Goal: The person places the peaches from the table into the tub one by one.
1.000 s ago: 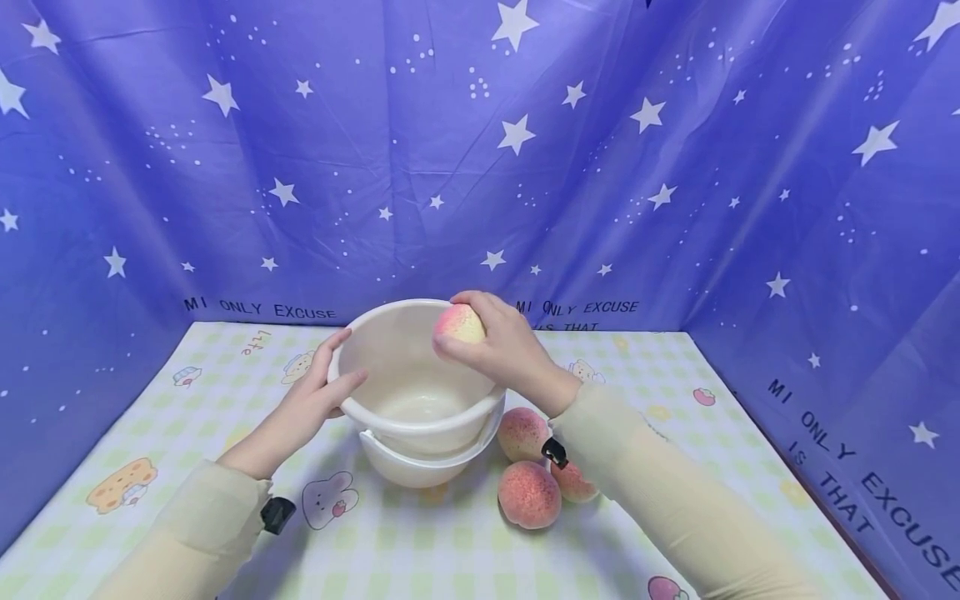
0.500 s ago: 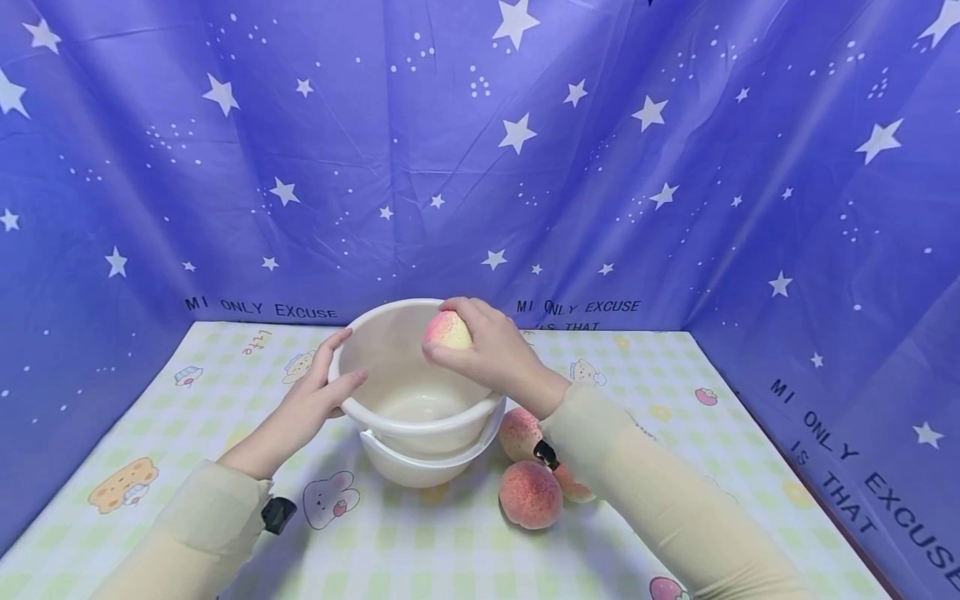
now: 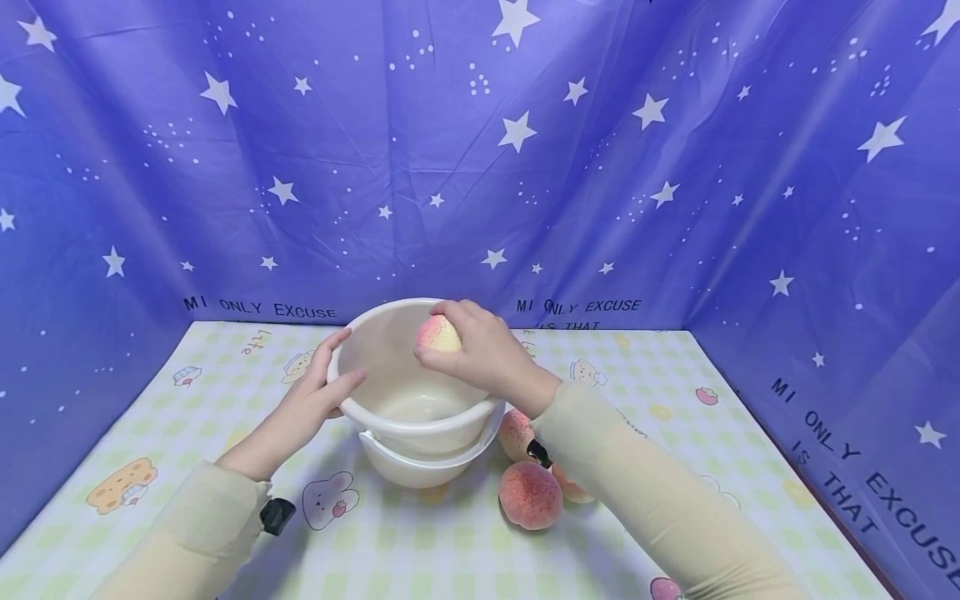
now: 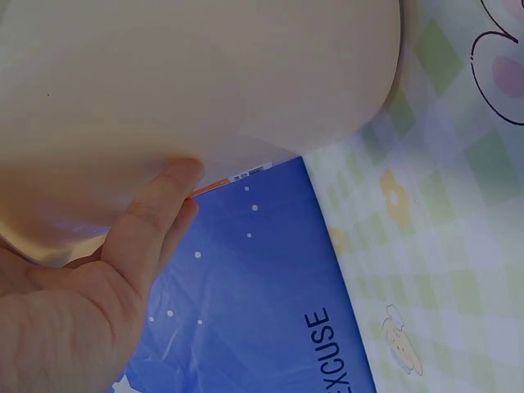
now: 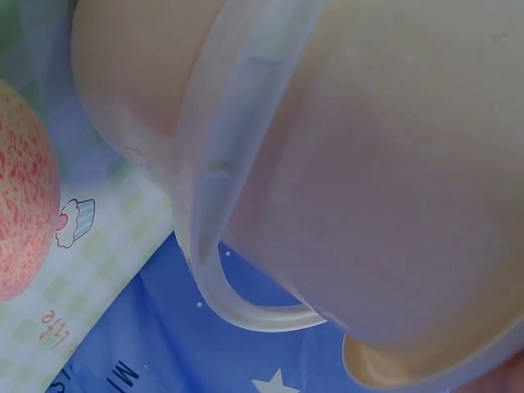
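A blue-violet curtain (image 3: 450, 150) strewn with white stars rises behind a counter (image 3: 420, 554) dressed in green-and-white checks. At center, a white upper bowl (image 3: 416, 427) sits in a white lower bowl (image 3: 420, 476), rims apart on the near side. The hands work well apart: the left hand (image 3: 311, 392) grips the upper bowl's left rim, thumb inside, while the right hand (image 3: 491, 350) clasps a pink-and-yellow peach (image 3: 437, 335) over the right part of the opening. Three more peaches, a near peach (image 3: 531, 495), a far peach (image 3: 516, 435) and a partly hidden peach (image 3: 573, 485), cluster to the right of the bowls.

Lowering the held peach inside looks to be the step in hand; it would go best with the fruit well clear of the rim, released low and gently, and a steady left grip against the stack rocking.

Black curtain lettering (image 3: 306, 311) reads "MI ONLY EXCUSE" and "IS THAT"; cloth lettering (image 3: 255, 342) on the far left reads "Life." An orange-and-white strip (image 4: 232, 179) beside the bowl is too small to read; no brand is legible.
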{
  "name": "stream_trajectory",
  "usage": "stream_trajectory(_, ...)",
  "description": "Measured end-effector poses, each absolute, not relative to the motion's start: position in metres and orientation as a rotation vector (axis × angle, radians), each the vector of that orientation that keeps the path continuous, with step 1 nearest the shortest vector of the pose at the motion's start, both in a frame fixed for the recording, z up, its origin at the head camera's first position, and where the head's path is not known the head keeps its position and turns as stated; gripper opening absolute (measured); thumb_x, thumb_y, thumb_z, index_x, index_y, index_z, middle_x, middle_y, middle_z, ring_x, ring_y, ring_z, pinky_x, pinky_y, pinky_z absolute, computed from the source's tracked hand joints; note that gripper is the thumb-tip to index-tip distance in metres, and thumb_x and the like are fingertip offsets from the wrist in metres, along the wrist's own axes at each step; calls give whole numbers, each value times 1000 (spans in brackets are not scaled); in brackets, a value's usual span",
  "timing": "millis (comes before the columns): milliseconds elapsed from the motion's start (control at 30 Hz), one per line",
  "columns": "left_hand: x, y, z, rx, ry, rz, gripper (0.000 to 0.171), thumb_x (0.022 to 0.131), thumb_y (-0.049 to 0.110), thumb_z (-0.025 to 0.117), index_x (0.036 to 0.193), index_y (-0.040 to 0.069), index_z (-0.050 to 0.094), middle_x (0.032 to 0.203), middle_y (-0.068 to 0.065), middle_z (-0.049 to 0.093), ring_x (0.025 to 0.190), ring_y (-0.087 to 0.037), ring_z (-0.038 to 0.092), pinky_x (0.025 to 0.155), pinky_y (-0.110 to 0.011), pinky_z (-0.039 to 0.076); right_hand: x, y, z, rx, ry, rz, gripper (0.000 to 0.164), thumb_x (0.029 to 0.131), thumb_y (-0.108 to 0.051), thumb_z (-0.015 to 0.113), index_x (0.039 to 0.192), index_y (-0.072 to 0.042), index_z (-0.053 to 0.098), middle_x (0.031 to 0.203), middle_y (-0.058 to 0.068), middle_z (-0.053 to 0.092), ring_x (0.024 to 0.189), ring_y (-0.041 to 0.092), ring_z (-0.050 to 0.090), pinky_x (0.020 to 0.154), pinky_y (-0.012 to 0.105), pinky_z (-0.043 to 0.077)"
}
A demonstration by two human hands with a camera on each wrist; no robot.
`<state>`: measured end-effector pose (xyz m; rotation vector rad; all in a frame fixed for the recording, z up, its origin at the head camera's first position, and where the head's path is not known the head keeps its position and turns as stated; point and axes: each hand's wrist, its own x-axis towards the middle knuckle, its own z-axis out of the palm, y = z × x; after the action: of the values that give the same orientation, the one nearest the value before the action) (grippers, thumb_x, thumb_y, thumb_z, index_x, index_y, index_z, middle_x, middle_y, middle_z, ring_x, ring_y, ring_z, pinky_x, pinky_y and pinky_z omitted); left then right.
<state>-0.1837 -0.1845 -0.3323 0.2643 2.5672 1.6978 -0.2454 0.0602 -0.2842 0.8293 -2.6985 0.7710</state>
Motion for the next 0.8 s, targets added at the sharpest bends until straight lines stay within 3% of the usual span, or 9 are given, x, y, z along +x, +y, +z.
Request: stream_trajectory(800,-184,-184,-332,276,2561,1694,73,103,38,48,160,22,5,163,-21,15,131,-42,51,104,-52,51,-245,50,-282,932,-2717,611,62,83,-49,72,132,-14,59,132,8,62,121,27,58,105,43,49)
